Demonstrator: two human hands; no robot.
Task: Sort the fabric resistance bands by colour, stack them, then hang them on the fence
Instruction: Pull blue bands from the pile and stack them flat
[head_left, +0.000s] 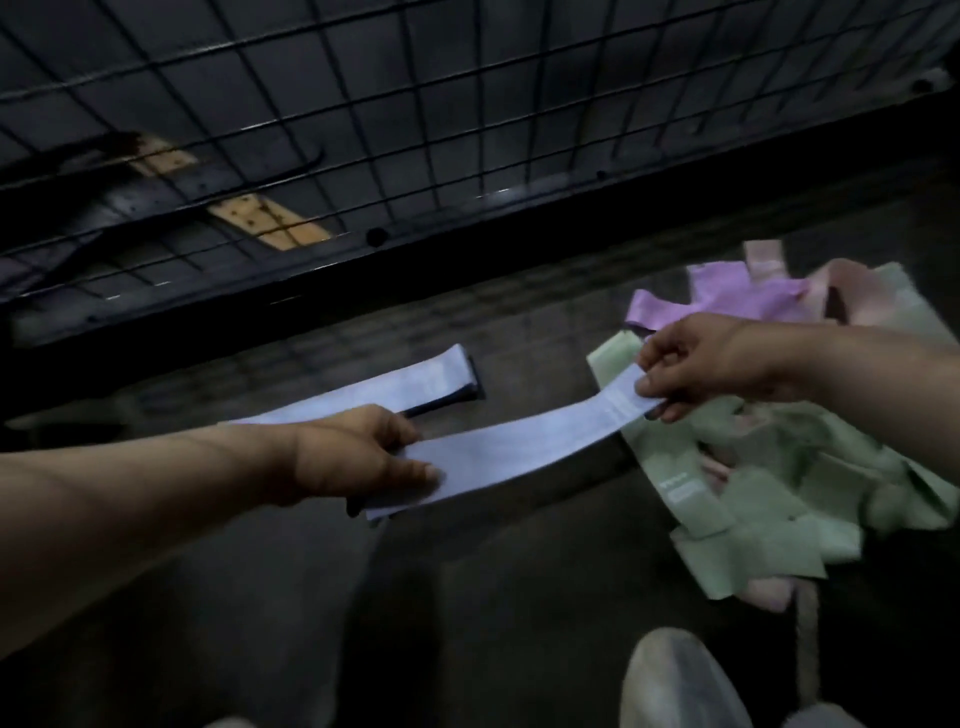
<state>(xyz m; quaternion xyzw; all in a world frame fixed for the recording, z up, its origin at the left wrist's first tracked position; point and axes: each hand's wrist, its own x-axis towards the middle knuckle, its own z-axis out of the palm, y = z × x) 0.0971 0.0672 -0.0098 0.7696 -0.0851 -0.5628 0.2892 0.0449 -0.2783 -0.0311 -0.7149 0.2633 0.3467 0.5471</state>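
Observation:
A pale blue fabric band (519, 447) is stretched between my two hands above the dark floor. My left hand (358, 457) grips its left end, thumb on top. My right hand (696, 364) pinches its right end near a white label. Just behind the held band lies a flat stack of pale blue bands (415, 387). At the right is a loose heap of green bands (769, 493) mixed with pink ones (852, 291) and purple bands (727, 296). The black wire fence (415, 104) runs across the top of the view.
Behind the fence lie dark leather belts and tan belts (270, 221). A black frame rail (467, 228) runs along the fence's foot. A light shoe (680, 680) shows at the bottom right. The floor (260, 597) is dark and dim.

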